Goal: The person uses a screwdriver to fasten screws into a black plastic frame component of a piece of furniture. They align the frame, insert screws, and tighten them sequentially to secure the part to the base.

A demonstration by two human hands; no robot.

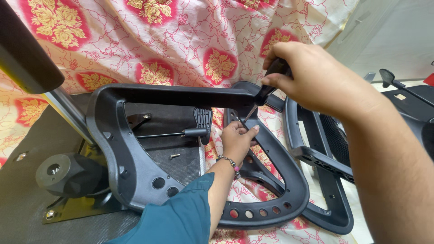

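My right hand [312, 74] grips the black handle of a screwdriver [263, 92], whose metal shaft points down and to the left. My left hand [237, 138], in a teal sleeve with a bead bracelet, reaches through a black plastic chair frame [113, 140] and pinches at the screwdriver tip, fingers closed around something too small to make out. The frame lies over an upturned chair seat [27, 194], and its top bar passes just under my right hand.
A loose screw [174, 156] lies on the seat underside near a black lever [199, 124]. A chair column [68, 110] and black knob [56, 171] stand at left. Another black frame with mesh [323, 156] lies at right on red-and-cream floral cloth [181, 40].
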